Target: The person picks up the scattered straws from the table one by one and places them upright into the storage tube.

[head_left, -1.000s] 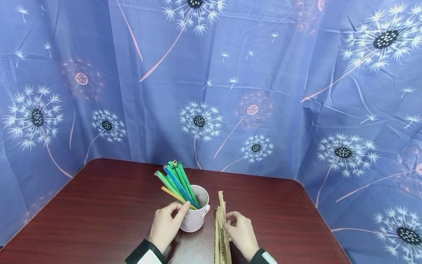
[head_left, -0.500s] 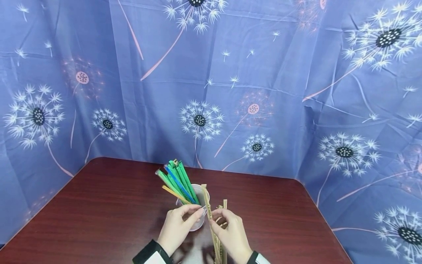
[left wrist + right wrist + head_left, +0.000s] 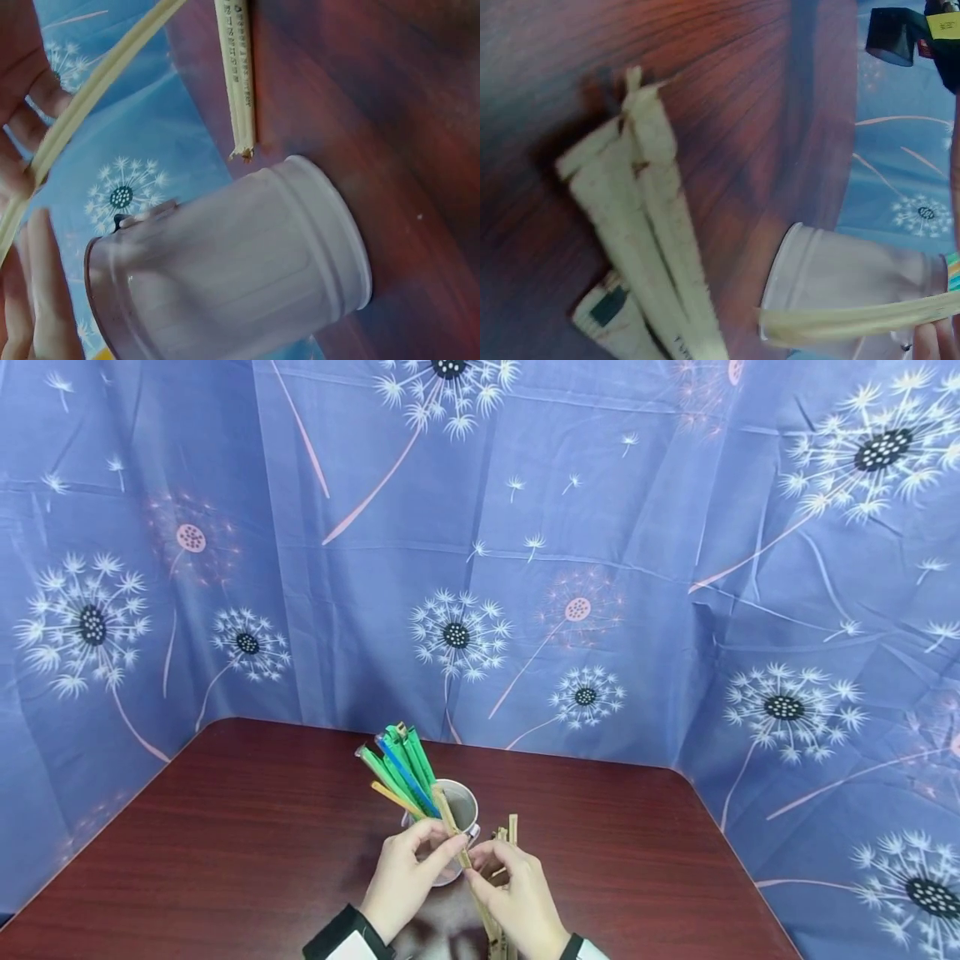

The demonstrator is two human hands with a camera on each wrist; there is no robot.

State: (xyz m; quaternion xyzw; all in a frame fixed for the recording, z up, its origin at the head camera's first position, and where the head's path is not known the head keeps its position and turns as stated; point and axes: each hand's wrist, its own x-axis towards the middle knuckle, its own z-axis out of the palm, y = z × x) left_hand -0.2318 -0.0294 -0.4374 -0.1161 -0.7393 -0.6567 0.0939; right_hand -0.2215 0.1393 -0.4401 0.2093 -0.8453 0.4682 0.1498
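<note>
A long thin tan paper-wrapped stick (image 3: 446, 810) leans over the mouth of a small pale bucket (image 3: 463, 802). My left hand (image 3: 408, 877) pinches it between thumb and forefinger in front of the bucket. Lower down, my right hand (image 3: 517, 889) holds the same stick with thumb and fingertips. Several green sticks (image 3: 393, 760), a blue stick (image 3: 405, 772) and an orange stick (image 3: 393, 795) stand tilted left in the bucket. More tan paper-wrapped sticks (image 3: 641, 202) lie on the table by my right hand, partly hidden by it in the head view.
The dark red-brown wooden table (image 3: 247, 843) has rounded back corners. Behind and beside it hang blue cloths (image 3: 360, 610) with a dandelion print. Dark print runs along one tan stick (image 3: 238, 75) near the bucket's base.
My right hand has picked a tan stick from the pile and brought it left, its top now over the bucket. My left hand has moved right from the bucket's rim and taken hold of it.
</note>
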